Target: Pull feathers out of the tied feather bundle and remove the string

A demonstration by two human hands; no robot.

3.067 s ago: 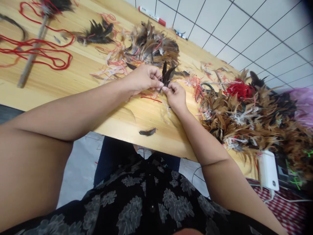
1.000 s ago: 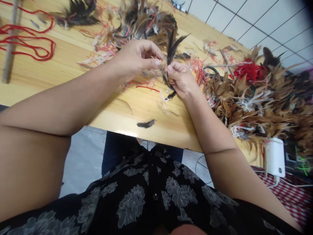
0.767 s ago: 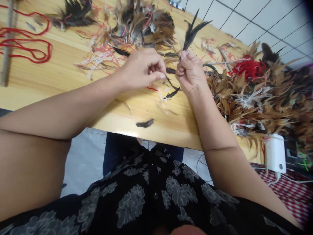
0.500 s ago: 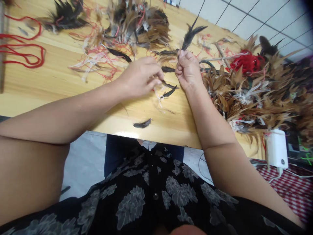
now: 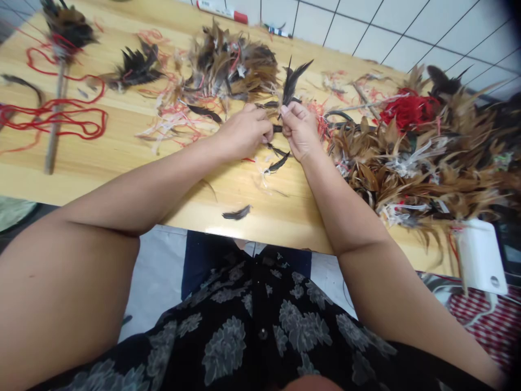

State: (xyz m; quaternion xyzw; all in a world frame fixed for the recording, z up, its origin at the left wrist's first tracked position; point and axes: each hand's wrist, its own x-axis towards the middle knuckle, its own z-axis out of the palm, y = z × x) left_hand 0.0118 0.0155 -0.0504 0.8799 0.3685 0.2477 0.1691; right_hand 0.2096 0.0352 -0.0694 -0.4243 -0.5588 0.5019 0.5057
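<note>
In the head view my right hand [image 5: 300, 130] is closed in a pinch around the base of a small bunch of dark feathers [image 5: 293, 81], whose tips point up and away. My left hand [image 5: 247, 131] is just beside it, low over the table, fingers bent and thumb pressed in. Whatever lies between those fingertips is hidden. Loose black feathers [image 5: 279, 163] and thin white threads lie on the wood below both hands. A single dark feather [image 5: 236, 213] rests nearer the front edge.
Brown feathers [image 5: 366, 168] are heaped at the right with a red thread bundle [image 5: 411, 110]. Another feather pile [image 5: 232, 65] sits behind my left hand. At left are red cord [image 5: 87, 127] and a feather-topped stick [image 5: 55, 125]. A white power bank [image 5: 480, 255] is at the right edge.
My left hand has closed its fingers and my hands are closer together. The right hand has lowered slightly leftward with the feather bunch. The view has shifted, showing more of the table's left side.
</note>
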